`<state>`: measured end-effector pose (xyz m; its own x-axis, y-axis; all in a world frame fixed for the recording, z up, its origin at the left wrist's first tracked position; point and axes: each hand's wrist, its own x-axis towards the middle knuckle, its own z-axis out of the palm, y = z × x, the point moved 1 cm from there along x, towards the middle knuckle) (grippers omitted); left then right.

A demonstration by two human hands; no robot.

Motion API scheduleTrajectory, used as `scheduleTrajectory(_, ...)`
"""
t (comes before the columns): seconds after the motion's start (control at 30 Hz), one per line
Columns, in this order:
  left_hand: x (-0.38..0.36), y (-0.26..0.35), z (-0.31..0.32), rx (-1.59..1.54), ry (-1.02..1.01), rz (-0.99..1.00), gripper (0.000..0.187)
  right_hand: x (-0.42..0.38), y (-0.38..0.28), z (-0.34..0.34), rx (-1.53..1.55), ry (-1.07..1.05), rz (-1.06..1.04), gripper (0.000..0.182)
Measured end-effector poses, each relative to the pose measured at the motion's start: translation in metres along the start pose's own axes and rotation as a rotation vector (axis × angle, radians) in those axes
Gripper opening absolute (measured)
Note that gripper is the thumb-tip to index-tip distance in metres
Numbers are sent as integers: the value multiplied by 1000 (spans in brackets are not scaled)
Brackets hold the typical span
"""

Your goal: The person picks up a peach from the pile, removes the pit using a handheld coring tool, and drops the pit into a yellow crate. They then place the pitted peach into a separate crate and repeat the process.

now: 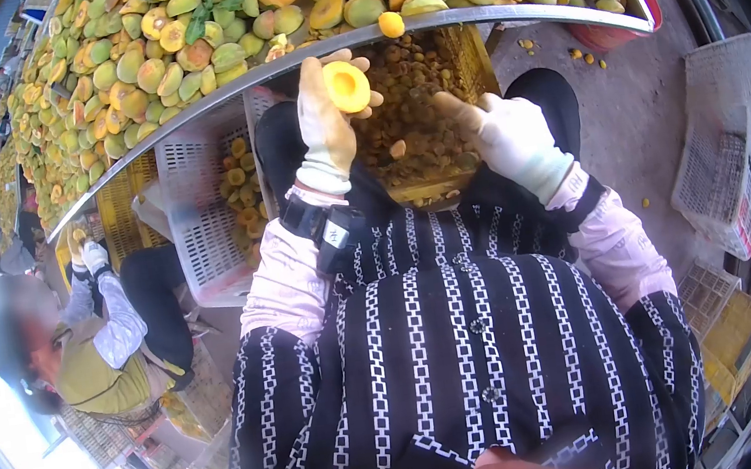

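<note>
My left hand (326, 133), in a stained white glove, holds a yellow fruit half (347, 86) with its hollow facing up. To the right, my gloved right hand (513, 135) points its index finger toward the left; its other fingers are curled, and nothing can be made out in them. Between the hands and lower down is a yellow crate (474, 63) of brown pits. A small pale brown piece (398, 149) appears above the pits. Beyond my hands, many cut fruit halves (228, 27) lie heaped on a metal-edged table (545, 10).
A white crate (204, 209) with fruit halves stands left of my knees. Farther left, a co-worker (88, 335) sits at the table. White crates (731, 153) and a yellow crate (735, 340) are on the right, and a red tub (604, 35) is under the table's right end.
</note>
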<state>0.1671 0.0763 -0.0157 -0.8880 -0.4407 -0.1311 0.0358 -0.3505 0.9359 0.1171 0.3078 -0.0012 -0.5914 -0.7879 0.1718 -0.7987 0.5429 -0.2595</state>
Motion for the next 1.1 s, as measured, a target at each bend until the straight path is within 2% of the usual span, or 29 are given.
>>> scheduleTrajectory(0.07, -1, 0, -2, -25, -2, 28, 53, 4, -10, -4, 72, 61, 11, 57)
scheduleTrajectory(0.13, -9, 8, 0, -149, -45, -13, 52, 19, -35, -15, 89, 73, -163, 55)
scheduleTrajectory(0.17, -16, 17, -6, -113, -36, 51, 52, 22, -40, -12, 62, 31, -198, 55)
scheduleTrajectory(0.2, -20, 31, -23, -32, -17, 78, 51, 21, -37, -10, 76, -23, -159, 54)
scheduleTrajectory(0.27, -39, 72, -69, 263, 226, 128, 39, 13, -24, -5, 121, -6, -22, 50)
scheduleTrajectory(0.33, -40, 68, -166, 929, 397, 386, 38, 3, -9, 2, 230, 28, 20, 46)
scheduleTrajectory(0.4, -47, 96, -181, 884, 581, 246, 40, 0, -6, 14, 289, -3, 30, 47)
scheduleTrajectory(0.43, -40, 105, -194, 951, 559, 268, 44, 2, -11, 18, 265, -27, -2, 48)
scheduleTrajectory(0.47, -30, 118, -184, 774, 584, 191, 49, 5, -16, 20, 238, -50, -30, 49)
scheduleTrajectory(0.53, 17, 118, -215, 796, 525, 389, 53, 14, -28, 17, 240, -56, -87, 52)
scheduleTrajectory(0.6, 71, 121, -229, 1014, 655, 441, 58, 17, -33, 16, 242, -22, -95, 51)
scheduleTrajectory(0.63, 89, 130, -224, 1153, 703, 355, 70, 18, -34, 14, 257, -2, -85, 50)
scheduleTrajectory(0.67, 107, 133, -224, 1138, 699, 368, 70, 17, -36, 8, 258, 5, -64, 50)
scheduleTrajectory(0.73, 137, 129, -224, 1377, 731, 38, 77, 11, -35, 2, 265, 11, -50, 50)
scheduleTrajectory(0.87, 146, 128, -226, 1491, 776, 125, 73, -7, -30, 0, 267, 7, 34, 50)
scheduleTrajectory(0.93, 145, 126, -252, 1411, 776, 253, 62, -13, -26, 1, 289, 3, 57, 50)
scheduleTrajectory(1.0, 130, 130, -243, 678, 776, 543, 54, -14, -26, 3, 322, -3, 66, 51)
scheduleTrajectory(1.03, 117, 135, -237, 263, 656, 472, 40, -9, -28, 3, 384, 50, 40, 51)
scheduleTrajectory(1.07, 123, 121, -275, 39, 440, 518, 35, -5, -31, 2, 448, 101, 16, 52)
scheduleTrajectory(1.1, 99, 129, -245, -264, 257, 462, 38, 0, -34, 1, 481, 83, 3, 52)
